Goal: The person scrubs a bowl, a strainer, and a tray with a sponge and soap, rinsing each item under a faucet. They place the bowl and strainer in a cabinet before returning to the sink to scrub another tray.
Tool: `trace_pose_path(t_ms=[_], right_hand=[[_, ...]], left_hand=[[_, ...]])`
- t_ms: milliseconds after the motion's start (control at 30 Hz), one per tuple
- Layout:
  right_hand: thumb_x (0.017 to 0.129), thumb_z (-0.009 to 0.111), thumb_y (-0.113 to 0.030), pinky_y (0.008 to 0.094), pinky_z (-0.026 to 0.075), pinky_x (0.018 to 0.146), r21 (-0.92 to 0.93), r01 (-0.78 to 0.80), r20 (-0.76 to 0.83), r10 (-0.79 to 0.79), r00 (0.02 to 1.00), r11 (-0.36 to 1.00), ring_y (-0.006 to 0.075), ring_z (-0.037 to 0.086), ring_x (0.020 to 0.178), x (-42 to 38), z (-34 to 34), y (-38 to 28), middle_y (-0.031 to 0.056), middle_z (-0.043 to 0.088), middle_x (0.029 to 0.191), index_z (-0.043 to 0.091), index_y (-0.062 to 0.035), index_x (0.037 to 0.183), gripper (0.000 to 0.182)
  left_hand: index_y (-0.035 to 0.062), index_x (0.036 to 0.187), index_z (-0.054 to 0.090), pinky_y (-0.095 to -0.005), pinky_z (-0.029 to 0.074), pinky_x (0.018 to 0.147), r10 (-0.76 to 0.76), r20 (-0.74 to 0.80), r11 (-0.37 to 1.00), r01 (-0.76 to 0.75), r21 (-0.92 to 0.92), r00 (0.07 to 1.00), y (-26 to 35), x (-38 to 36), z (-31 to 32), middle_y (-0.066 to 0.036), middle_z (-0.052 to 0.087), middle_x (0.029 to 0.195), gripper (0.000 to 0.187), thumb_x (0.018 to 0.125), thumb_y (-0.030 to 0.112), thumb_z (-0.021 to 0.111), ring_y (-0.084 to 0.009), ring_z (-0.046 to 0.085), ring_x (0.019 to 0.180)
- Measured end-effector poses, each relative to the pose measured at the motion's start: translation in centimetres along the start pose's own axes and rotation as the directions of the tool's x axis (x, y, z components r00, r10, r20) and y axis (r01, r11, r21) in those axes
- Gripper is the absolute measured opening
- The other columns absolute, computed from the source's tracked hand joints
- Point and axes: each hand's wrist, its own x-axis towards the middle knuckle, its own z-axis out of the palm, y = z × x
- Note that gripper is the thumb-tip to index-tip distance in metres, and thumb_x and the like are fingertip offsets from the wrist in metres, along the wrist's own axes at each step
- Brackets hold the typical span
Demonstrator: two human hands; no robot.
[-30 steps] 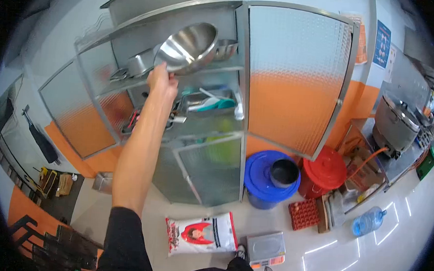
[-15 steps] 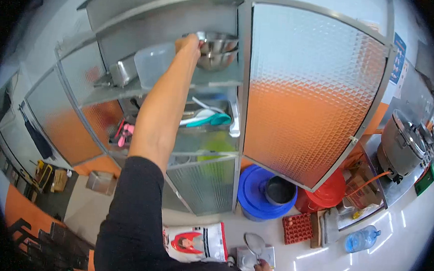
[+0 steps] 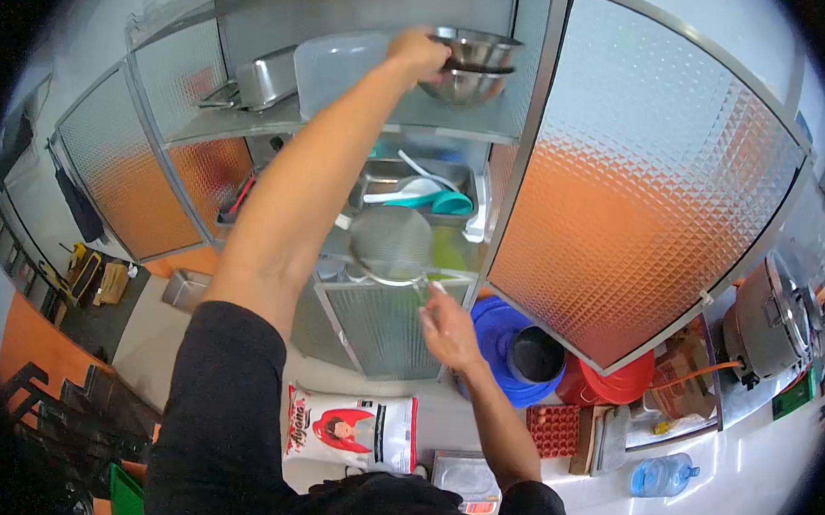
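My left hand (image 3: 419,56) reaches to the upper shelf and grips the rim of the stacked metal bowls (image 3: 474,70). Lower down, my right hand (image 3: 448,326) holds a round mesh strainer (image 3: 391,243) by its handle, in front of the lower shelf. A translucent plastic container (image 3: 334,62) stands just left of the bowls, partly behind my left forearm. Behind and above the strainer, a metal tray (image 3: 377,174) holds white and teal ladles (image 3: 451,202).
An open textured-glass door (image 3: 649,186) stands right of the shelves. Below are a blue lidded bin (image 3: 494,329) with a dark pot (image 3: 535,354), a red bin (image 3: 619,378), egg trays (image 3: 553,430), a printed sack (image 3: 352,430) and a water bottle (image 3: 664,476).
My right hand has risen from near the floor with the strainer, now before the lower shelf. The view has shifted, while my left hand stays at the bowls.
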Motion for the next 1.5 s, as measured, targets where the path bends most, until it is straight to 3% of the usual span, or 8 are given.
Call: trace_pose_path(t_ms=[600,667,800,867,1133,1233,1367,1500], right_hand=[[0.09,0.062,-0.016,0.0398,0.049,0.065,0.312,-0.337,0.081,0.328,0.941,0.888,0.0341,0.063,0.071,-17.3,5.5,6.6,0.0202,0.065,0.088,0.055,-0.0045,0.125,0.038],[0.093,0.061,-0.008,0.0244,0.037,0.056,0.352,-0.33,0.095,0.317,0.944,0.876,0.0055,0.04,0.063,-17.6,5.8,6.6,-0.0055,0.044,0.074,0.05,-0.0051,0.135,0.043],[0.09,0.063,-0.018,0.0397,0.049,0.066,0.273,-0.433,0.165,0.401,0.901,0.859,0.0323,0.063,0.071,-17.8,5.0,4.9,0.0181,0.066,0.086,0.053,-0.0047,0.128,0.042],[0.091,0.063,-0.01,0.0249,0.037,0.055,0.245,-0.378,0.15,0.351,0.924,0.893,0.0059,0.042,0.064,-17.9,4.8,4.8,-0.0032,0.046,0.074,0.05,-0.0012,0.133,0.044],[0.087,0.064,-0.008,0.0397,0.05,0.062,0.086,-0.033,-0.071,0.039,0.997,0.996,0.0312,0.062,0.069,-10.7,2.2,6.1,0.0198,0.062,0.089,0.048,0.0026,0.129,0.046],[0.086,0.064,-0.004,0.0345,0.049,0.061,-0.032,0.146,-0.039,-0.147,0.988,0.989,0.0248,0.06,0.064,-4.2,1.1,4.5,0.0151,0.061,0.088,0.051,0.0033,0.128,0.045],[0.083,0.063,0.0,0.0306,0.047,0.056,0.049,0.104,0.09,-0.109,0.99,0.993,0.016,0.056,0.057,3.7,3.1,1.1,0.01,0.058,0.085,0.048,-0.0037,0.132,0.051],[0.083,0.055,0.003,0.0307,0.047,0.055,0.276,0.132,0.061,-0.155,0.986,0.952,0.0134,0.055,0.058,6.9,8.6,-1.6,0.0091,0.058,0.096,0.044,-0.004,0.134,0.053]], left_hand=[[0.0135,0.132,0.057,-0.0458,0.046,0.096,0.597,-0.049,0.633,-0.432,0.642,0.801,-3.4,2.5,1.1,-0.022,0.052,0.13,0.041,0.091,0.022,0.062,-0.0386,0.055,0.116],[0.0135,0.132,0.057,-0.046,0.046,0.097,0.574,0.007,0.615,-0.436,0.657,0.819,-2.8,2.7,0.8,-0.022,0.052,0.13,0.041,0.091,0.021,0.062,-0.0384,0.056,0.115],[0.0109,0.13,0.057,-0.0433,0.048,0.096,0.607,-0.023,0.598,-0.437,0.672,0.795,-2.3,1.8,1.1,-0.021,0.053,0.129,0.042,0.09,0.022,0.065,-0.0356,0.06,0.112],[0.0088,0.129,0.057,-0.0412,0.049,0.094,0.546,-0.032,0.726,-0.454,0.517,0.837,-1.8,-1.2,0.2,-0.019,0.055,0.129,0.041,0.091,0.022,0.065,-0.0322,0.062,0.111],[-0.0012,0.117,0.061,-0.0319,0.051,0.088,-0.136,0.048,0.962,0.144,-0.231,0.989,-19.1,-34.4,-15.2,-0.01,0.065,0.108,0.025,0.099,0.015,0.055,-0.0179,0.064,0.1],[-0.0031,0.118,0.061,-0.0427,0.049,0.09,-0.483,-0.409,0.625,0.632,0.459,0.774,-40.6,-60.0,-23.5,-0.016,0.067,0.117,0.039,0.093,0.028,0.06,-0.0287,0.063,0.106],[0.0148,0.111,0.055,-0.0337,0.047,0.057,-0.833,-0.504,0.278,0.613,-0.739,-0.23,-34.9,-84.3,-25.9,-0.006,0.061,0.088,0.028,0.084,0.02,0.062,-0.026,0.059,0.065],[0.0112,0.111,0.056,-0.0338,0.045,0.056,-0.651,-0.69,0.467,0.549,-0.693,-0.318,-32.5,-101.0,-25.7,-0.006,0.06,0.088,0.028,0.087,0.027,0.055,-0.0221,0.061,0.069]])
